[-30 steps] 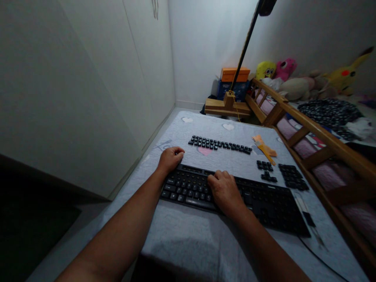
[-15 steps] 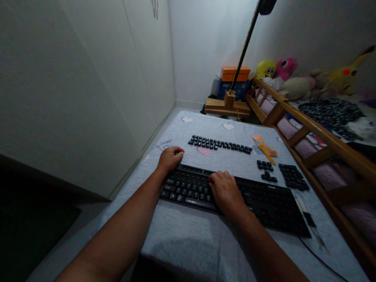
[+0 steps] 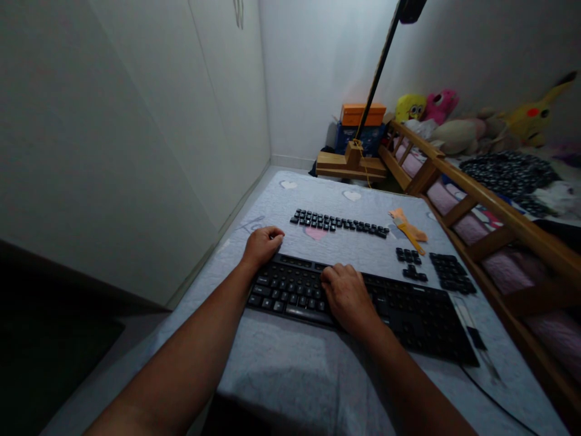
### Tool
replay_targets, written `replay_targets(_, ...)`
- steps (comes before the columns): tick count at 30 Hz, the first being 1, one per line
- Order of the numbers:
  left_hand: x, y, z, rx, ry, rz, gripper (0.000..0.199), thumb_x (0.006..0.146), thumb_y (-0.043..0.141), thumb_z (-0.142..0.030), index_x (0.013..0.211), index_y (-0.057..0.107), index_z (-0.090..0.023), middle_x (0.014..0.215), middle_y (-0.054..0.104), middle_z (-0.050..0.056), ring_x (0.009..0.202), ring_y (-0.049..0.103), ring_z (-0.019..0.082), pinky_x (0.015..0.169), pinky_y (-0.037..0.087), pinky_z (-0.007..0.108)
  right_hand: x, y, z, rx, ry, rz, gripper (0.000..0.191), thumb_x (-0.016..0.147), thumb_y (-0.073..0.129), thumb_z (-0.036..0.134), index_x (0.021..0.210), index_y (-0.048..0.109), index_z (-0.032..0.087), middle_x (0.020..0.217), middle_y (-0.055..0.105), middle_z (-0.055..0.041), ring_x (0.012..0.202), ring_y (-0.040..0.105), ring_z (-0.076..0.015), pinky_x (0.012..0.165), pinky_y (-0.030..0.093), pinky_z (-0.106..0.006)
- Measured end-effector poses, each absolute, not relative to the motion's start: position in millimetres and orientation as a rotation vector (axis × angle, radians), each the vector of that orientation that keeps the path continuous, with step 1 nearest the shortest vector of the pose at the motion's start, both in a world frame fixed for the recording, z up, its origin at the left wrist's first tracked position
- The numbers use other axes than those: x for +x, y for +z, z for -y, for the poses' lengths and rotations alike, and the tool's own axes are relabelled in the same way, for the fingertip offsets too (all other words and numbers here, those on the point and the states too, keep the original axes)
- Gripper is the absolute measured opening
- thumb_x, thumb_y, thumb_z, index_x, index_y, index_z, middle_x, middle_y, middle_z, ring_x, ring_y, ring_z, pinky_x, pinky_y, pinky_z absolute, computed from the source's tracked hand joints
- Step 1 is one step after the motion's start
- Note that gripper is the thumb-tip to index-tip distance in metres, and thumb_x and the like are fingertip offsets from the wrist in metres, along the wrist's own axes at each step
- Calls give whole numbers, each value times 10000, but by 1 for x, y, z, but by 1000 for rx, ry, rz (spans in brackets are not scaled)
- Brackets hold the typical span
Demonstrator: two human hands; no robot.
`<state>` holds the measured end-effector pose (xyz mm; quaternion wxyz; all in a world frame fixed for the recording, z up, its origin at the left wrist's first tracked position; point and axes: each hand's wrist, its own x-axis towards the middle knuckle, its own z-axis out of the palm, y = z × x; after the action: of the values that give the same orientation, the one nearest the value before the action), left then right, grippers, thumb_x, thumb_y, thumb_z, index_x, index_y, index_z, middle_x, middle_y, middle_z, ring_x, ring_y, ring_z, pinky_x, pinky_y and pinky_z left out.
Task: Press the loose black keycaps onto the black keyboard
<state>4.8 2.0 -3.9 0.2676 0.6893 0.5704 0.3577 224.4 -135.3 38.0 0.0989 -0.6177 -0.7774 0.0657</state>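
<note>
A black keyboard (image 3: 305, 299) lies across the cloth-covered surface, its left part carrying keycaps and its right part showing bare key sockets. My right hand (image 3: 347, 294) rests over the middle of the keyboard, fingers curled together and fingertips down at the keys; what they pinch is hidden. Just beyond the keyboard's upper left corner, my left hand (image 3: 264, 245) is closed with thumb against fingers; a small dark thing may be inside, too small to name. Behind the keyboard, loose black keycaps (image 3: 338, 223) are lined up in rows.
More keycaps lie grouped at right, in a small cluster (image 3: 414, 272) and a larger block (image 3: 451, 272). Nearby are a yellow-handled brush (image 3: 411, 235) on an orange cloth (image 3: 399, 214) and a wire tool (image 3: 476, 338). A wooden bed rail (image 3: 490, 188) borders the right side.
Both hands stay in almost the same place. The view has shifted very slightly; the keyboard and the loose keycaps look unchanged.
</note>
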Motion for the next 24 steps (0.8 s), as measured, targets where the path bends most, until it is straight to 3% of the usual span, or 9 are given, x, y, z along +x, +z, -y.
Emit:
replay_targets(9, 4, -6, -3, 1851, 957, -1532, 267, 739, 555, -328, 851, 737, -169, 835, 741, 45, 767, 662, 194, 733, 494, 294, 224, 36, 135, -1848, 167, 2286, 168, 953, 447, 215, 918, 611, 217, 929, 603, -44, 896, 489, -203, 791, 317, -312)
replay_targets(24, 5, -2, -1, 1839, 963, -1546, 267, 730, 559, -325, 840, 745, -166, 836, 742, 50, 773, 661, 197, 756, 491, 299, 226, 31, 136, -1800, 224, 2221, 97, 906, 511, 187, 904, 606, 207, 925, 603, -47, 908, 488, -213, 815, 324, -327)
